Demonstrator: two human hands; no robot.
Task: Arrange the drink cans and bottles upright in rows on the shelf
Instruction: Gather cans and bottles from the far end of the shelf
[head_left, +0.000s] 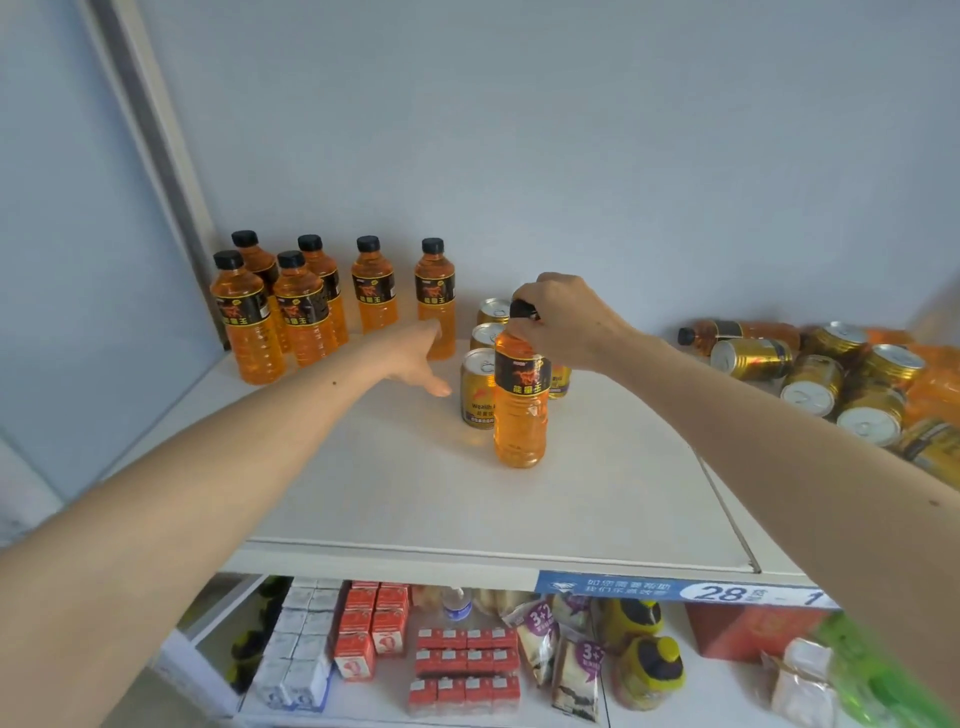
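Forearms reach in from both lower corners over shelf (415, 499); right hand (566, 317), fingers (527, 319) curled round black cap of upright orange bottle (520, 405), mid-shelf, just in front of gold cans (479, 387) standing in a short column. Left hand (415, 358) w/ fingers straight and loosely spread, holding nothing, beside nearest can and in front of rightmost of six upright bottles (306, 306) at back left. Far right: heap of cans (810, 384) and bottles lying on their sides, well apart from held bottle.
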